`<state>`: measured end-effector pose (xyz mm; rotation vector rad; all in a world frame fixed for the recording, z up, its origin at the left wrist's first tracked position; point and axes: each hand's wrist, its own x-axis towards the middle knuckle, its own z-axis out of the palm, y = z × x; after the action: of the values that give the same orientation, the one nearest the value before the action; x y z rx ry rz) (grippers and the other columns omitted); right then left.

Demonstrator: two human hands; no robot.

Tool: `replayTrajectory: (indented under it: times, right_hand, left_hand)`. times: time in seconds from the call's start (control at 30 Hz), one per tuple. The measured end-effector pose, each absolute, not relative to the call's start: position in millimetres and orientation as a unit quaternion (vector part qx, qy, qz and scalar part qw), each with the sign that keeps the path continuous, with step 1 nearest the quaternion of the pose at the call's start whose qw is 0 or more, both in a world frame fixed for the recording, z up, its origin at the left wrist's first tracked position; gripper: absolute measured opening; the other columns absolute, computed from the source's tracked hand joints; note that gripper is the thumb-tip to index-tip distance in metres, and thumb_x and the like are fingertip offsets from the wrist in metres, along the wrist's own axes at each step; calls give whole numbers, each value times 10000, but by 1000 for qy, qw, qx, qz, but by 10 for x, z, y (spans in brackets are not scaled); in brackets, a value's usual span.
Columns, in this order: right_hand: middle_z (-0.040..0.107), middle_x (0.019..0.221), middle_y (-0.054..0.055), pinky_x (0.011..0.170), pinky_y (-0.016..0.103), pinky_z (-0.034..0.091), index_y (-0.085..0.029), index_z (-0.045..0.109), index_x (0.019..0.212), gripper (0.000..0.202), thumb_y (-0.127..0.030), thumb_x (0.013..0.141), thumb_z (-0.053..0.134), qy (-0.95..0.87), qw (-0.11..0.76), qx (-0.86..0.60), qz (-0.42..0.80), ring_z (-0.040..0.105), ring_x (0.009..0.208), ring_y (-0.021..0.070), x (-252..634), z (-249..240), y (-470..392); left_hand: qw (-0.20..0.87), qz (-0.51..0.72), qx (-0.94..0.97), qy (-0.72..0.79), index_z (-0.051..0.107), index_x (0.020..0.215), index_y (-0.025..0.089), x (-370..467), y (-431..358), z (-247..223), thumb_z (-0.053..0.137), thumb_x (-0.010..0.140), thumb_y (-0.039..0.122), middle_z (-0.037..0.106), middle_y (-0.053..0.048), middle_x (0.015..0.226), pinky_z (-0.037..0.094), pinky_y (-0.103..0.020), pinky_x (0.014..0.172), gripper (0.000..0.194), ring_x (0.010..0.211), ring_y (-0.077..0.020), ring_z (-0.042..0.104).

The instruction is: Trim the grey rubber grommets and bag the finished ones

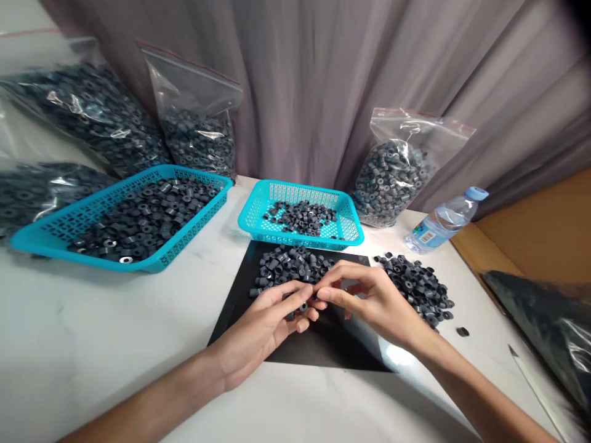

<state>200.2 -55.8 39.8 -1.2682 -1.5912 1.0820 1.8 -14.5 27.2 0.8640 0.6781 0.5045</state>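
Apparently, small grey rings (303, 306) are cupped in the curled left hand (277, 311), and a dark piece (316, 296) is pinched between thumb and fingertip by the right hand (364, 298), over the black mat (318, 357). Rings could be spilled if the left fingers were loosened; the mat pile (295, 267) could be mixed with the loose right pile (418, 289) if swept by a wrist. The marbled white table (115, 344) is backed by a grey curtain (295, 80).

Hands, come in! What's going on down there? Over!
Left hand holding small dark rings. Right hand close beside it. Ring pile beyond, on black mat; nothing seems in the way.
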Motion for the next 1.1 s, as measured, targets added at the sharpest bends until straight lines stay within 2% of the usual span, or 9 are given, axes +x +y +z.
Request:
replayTrajectory:
  times: [0.1,0.17,0.27,0.4,0.57,0.67,0.8,0.93,1.1]
  right_hand:
    - [641,919,45,489,190,497,-231,780,956,202,-402,884,699,-624,430,-487,434,618,760,143,2026,369,-541]
    - [634,923,40,476,199,488,-242,769,1032,234,-413,894,684,-613,441,-485,441,601,691,124,2056,341,-522]
    - [644,878,26,496,228,473,-227,738,1055,254,-420,909,663,-609,439,-535,388,560,602,108,2117,265,-477]
    - [661,929,24,639,278,475,-218,695,970,173,-351,865,728,-662,378,-600,244,590,733,151,2151,85,-429]
    - [625,885,1,644,282,438,-231,637,911,25,-247,929,641,-702,299,-624,170,575,728,150,2059,-95,-454]
    - [620,907,11,666,287,436,-226,589,909,76,-203,972,553,-716,283,-625,128,584,788,165,2001,-138,-475]
    - [610,954,51,692,317,448,-219,530,933,104,-227,1009,459,-739,239,-623,91,565,890,211,2005,-112,-493]
    - [612,958,46,760,331,457,-218,536,924,71,-222,984,499,-750,222,-608,136,560,891,202,2105,104,-542]
    - [627,816,-13,662,277,439,-219,588,902,54,-218,949,561,-714,244,-603,261,574,729,145,2174,475,-626]
  left_hand:
    - [813,246,416,324,716,939,156,20,-135,267,650,921,356,621,-38,956,444,-223,809,212,922,-130,540]
    - [808,251,420,329,704,943,160,20,-132,264,663,911,364,623,-34,956,446,-222,806,211,915,-126,541]
    - [807,250,415,338,685,942,170,14,-133,255,676,902,375,640,-27,949,450,-217,802,209,884,-114,552]
    - [817,249,395,339,670,926,180,11,-138,229,666,910,376,682,-38,976,466,-234,845,197,940,-129,599]
    - [828,256,369,336,671,923,179,16,-137,216,669,909,361,704,-53,1039,471,-258,899,183,1015,-154,633]
    - [832,251,367,332,668,915,176,22,-148,229,666,912,358,709,-52,1030,468,-257,911,182,998,-145,631]
    - [833,245,371,328,656,918,181,33,-161,247,664,917,350,718,-46,1006,470,-241,876,169,955,-126,626]
    - [841,243,357,325,642,935,180,42,-161,253,652,927,341,724,-50,1016,472,-235,845,161,952,-124,640]
    - [845,246,352,320,658,1013,167,39,-152,245,631,943,328,722,-62,1015,476,-238,828,177,947,-134,655]
